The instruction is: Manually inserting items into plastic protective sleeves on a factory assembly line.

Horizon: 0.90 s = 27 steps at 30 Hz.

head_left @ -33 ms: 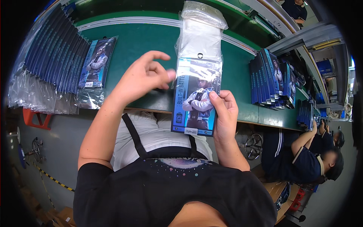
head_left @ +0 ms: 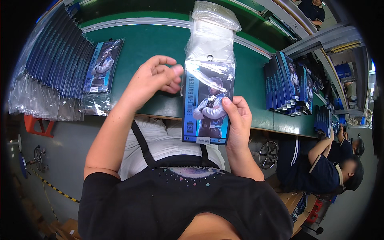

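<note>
My right hand (head_left: 239, 120) grips a flat dark blue box (head_left: 208, 116) by its lower right edge, thumb on the front and fingers behind. The box front has a printed figure in a varsity jacket and a light blue stripe. Glossy clear plastic covers its upper part; whether the whole box is inside a bag I cannot tell. Beyond it lies a pile of clear plastic bags (head_left: 212, 38), touching the box's top end. Just left of the box my left hand (head_left: 162, 76) is raised, fingers loosely bent and thumb apart, holding nothing visible.
A row of bagged boxes (head_left: 56, 56) stands at the left of the green table (head_left: 148, 38), with one bagged box (head_left: 105, 66) lying beside it. More boxes (head_left: 282, 82) stand at the right. A co-worker (head_left: 320, 168) sits farther right. Metal shelf rails (head_left: 312, 48) rise at the upper right.
My left hand has shifted slightly right and its thumb and index finger have drawn closer. The box has slid a little toward me, and the plastic's reflections have changed.
</note>
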### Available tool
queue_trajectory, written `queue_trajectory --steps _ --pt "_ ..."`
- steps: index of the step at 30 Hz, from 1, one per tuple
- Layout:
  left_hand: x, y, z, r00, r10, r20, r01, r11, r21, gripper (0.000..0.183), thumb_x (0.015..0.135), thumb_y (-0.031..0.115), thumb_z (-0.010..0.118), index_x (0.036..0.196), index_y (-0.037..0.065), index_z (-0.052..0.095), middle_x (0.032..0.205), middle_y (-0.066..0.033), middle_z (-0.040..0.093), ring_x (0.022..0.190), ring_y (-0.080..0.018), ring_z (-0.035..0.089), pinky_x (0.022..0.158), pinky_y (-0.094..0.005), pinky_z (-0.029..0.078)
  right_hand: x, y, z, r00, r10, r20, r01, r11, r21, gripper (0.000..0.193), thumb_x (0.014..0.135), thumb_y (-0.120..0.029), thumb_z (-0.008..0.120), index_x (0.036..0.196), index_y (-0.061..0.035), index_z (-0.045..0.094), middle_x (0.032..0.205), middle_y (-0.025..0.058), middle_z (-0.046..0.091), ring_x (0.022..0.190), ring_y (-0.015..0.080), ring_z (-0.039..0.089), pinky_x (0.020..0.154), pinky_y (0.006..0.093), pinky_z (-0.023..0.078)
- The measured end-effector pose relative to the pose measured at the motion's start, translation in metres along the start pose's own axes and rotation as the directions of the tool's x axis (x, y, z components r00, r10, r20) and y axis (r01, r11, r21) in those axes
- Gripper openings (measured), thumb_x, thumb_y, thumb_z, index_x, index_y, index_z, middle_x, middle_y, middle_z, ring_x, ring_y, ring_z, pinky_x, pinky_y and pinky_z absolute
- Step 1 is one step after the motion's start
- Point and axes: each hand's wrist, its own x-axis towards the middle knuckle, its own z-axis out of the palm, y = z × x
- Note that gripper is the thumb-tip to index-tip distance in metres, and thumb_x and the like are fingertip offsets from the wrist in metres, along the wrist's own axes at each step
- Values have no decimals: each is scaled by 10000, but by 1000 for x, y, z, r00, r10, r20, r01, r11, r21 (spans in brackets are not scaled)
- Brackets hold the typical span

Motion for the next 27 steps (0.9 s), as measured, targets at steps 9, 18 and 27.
queue_trajectory --steps 9,18,27 --pt "1 -16 30 997 -71 1 55 759 -649 289 888 144 597 1116 -32 574 1010 -140 664 881 -216 674 790 -344 562 1 -6 6 947 144 286 -103 983 -155 578 784 8 721 1295 63 458 1019 92 635 792 94 608 715 226 489" --pt "-33 18 73 988 99 121 -7 802 -597 389 882 123 635 1222 -29 522 1138 -116 616 1013 -183 616 852 -324 517 18 -37 -1 675 -401 619 736 419 -532 915 694 -6 778 1443 34 255 1437 171 382 1260 228 451 1013 334 397" --pt "-32 13 41 929 49 366 53 963 -263 506 940 364 518 1245 -39 505 1223 -204 566 1109 -292 586 906 -420 506 -4 -84 35 646 -763 -5 725 616 -308 196 842 78 486 1027 28 523 807 112 569 624 120 516 576 216 435"
